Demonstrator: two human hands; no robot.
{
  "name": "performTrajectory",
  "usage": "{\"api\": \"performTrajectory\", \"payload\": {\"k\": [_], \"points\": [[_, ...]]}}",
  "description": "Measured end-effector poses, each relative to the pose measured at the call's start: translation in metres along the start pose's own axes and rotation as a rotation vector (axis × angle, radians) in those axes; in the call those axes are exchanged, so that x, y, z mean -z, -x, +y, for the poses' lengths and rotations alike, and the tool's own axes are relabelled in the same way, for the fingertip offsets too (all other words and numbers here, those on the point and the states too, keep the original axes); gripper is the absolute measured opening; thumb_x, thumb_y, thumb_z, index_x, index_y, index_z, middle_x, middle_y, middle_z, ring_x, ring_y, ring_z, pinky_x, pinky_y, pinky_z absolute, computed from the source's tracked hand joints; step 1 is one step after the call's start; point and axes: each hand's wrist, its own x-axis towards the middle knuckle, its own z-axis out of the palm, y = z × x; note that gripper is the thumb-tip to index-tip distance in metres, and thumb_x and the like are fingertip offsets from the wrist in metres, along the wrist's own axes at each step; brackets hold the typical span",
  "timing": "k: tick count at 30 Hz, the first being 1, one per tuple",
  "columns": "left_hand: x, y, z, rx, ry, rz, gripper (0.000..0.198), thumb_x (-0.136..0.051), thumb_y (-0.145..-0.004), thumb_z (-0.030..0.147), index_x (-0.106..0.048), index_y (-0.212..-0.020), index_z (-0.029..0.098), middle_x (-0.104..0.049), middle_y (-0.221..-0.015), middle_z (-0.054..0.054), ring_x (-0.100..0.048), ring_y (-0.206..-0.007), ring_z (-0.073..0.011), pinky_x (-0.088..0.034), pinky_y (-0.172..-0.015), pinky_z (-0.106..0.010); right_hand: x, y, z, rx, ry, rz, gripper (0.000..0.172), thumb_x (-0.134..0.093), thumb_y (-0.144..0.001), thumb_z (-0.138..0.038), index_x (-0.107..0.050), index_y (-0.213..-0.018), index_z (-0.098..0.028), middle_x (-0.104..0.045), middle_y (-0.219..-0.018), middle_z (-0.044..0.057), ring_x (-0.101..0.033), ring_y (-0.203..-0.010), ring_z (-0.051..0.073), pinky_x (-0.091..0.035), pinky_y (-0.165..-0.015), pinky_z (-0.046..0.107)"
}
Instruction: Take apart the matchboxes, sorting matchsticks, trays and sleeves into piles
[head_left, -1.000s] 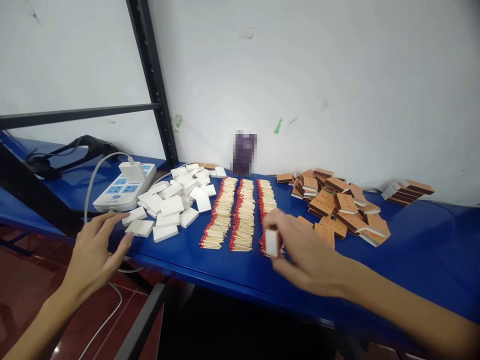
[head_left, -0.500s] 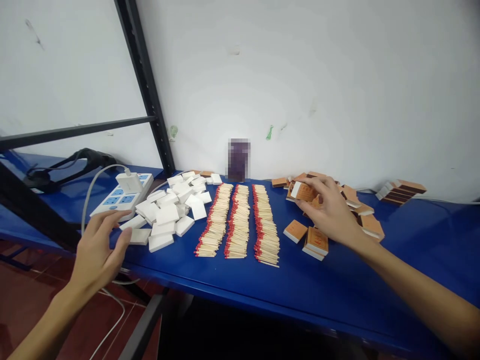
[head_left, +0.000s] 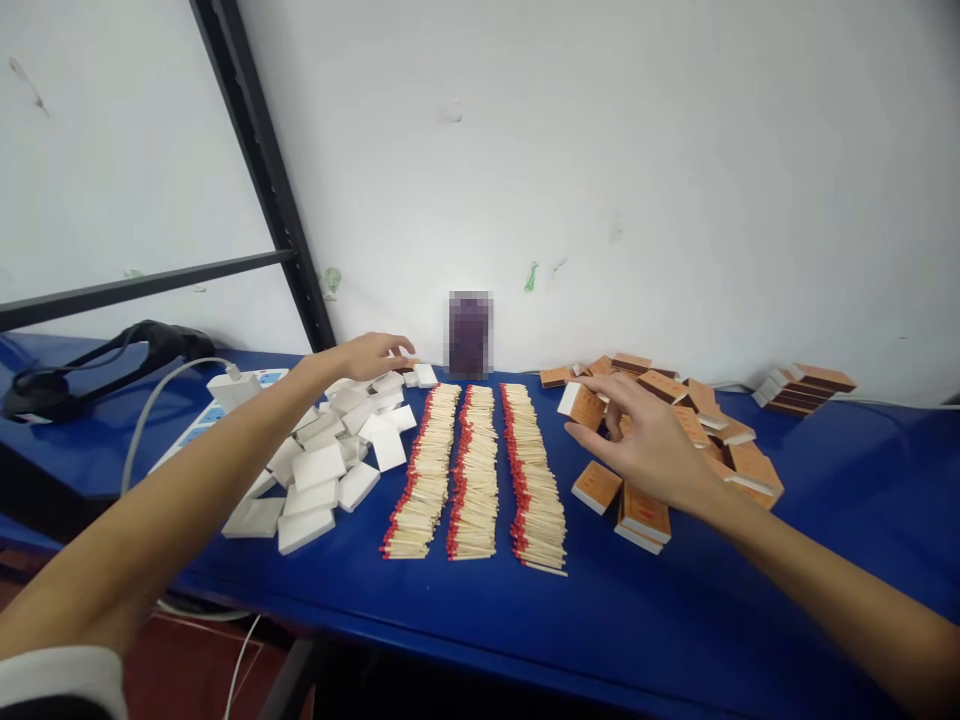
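Pale, scuffed wall (head_left: 600,150) fills the upper frame behind a glossy blue tabletop (head_left: 720,610), with a black metal shelf post (head_left: 259,160) slanting down at upper left. Right of centre, my right hand (head_left: 637,430) pinches one small orange cardboard matchbox (head_left: 587,408) between thumb and fingers. Its white end faces left, towards three rows of red-tipped wooden matches (head_left: 536,480) in the middle; its long axis seems to run roughly across the frame, though my fingers hide the far end. The nearest row lies just left of that grip and lower. My left hand (head_left: 367,355) is farther off, over the back of the heap of white cardboard boxes (head_left: 319,467), its fingers loosely parted and nothing visible between them. A small orange piece (head_left: 412,366) sits right by those fingertips; whether they touch, I cannot tell. Behind my right hand spreads a jumbled pile of orange matchboxes (head_left: 705,400).
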Motion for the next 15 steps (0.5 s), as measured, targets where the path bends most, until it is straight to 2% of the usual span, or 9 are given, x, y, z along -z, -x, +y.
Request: {"api": "performTrajectory", "payload": {"k": [3, 7, 11, 15], "points": [[-0.009, -0.036, -0.001, -0.028, -0.018, -0.108, 0.055, -0.049, -0.084, 0.05, -0.062, -0.129, 0.022, -0.072, -0.119, -0.009, -0.067, -0.1, -0.0239, -0.049, -0.088, -0.032, 0.005, 0.005, 0.001, -0.004, 0.045, 0.023, 0.036, -0.065, -0.087, -0.042, -0.063, -0.116, -0.02, -0.043, -0.059, -0.006, -0.044, -0.049, 0.014, -0.041, -0.058, 0.033], [-0.018, -0.052, -0.004, -0.043, -0.045, -0.152, 0.049, -0.054, -0.08, 0.05, -0.07, -0.119, 0.025, -0.075, -0.112, -0.009, -0.066, -0.102, -0.0286, -0.047, -0.092, -0.04, 0.007, 0.016, 0.004, -0.051, 0.032, 0.049, 0.037, -0.065, -0.088, -0.042, -0.062, -0.118, -0.021, -0.033, -0.053, -0.009, -0.036, -0.044, 0.012, -0.034, -0.049, 0.028], [-0.006, -0.044, -0.016, -0.053, 0.001, -0.103, 0.048, -0.05, -0.084, 0.054, -0.072, -0.115, 0.025, -0.073, -0.117, -0.007, -0.063, -0.112, -0.0283, -0.043, -0.1, -0.038, 0.005, 0.024, 0.006, -0.109, -0.017, 0.028, 0.041, -0.065, -0.088, -0.043, -0.06, -0.123, -0.023, -0.033, -0.052, -0.01, -0.036, -0.043, 0.012, -0.035, -0.046, 0.027], [0.016, -0.017, -0.048, 0.057, 0.099, -0.016, 0.056, -0.039, -0.089, 0.056, -0.07, -0.117, 0.019, -0.069, -0.127, -0.009, -0.06, -0.117, -0.0279, -0.041, -0.104, -0.035, 0.006, 0.027, 0.005, -0.125, -0.019, -0.018, 0.04, -0.063, -0.088, -0.045, -0.061, -0.123, -0.025, -0.052, -0.065, -0.003, -0.048, -0.053, 0.015, -0.044, -0.051, 0.03]]}}
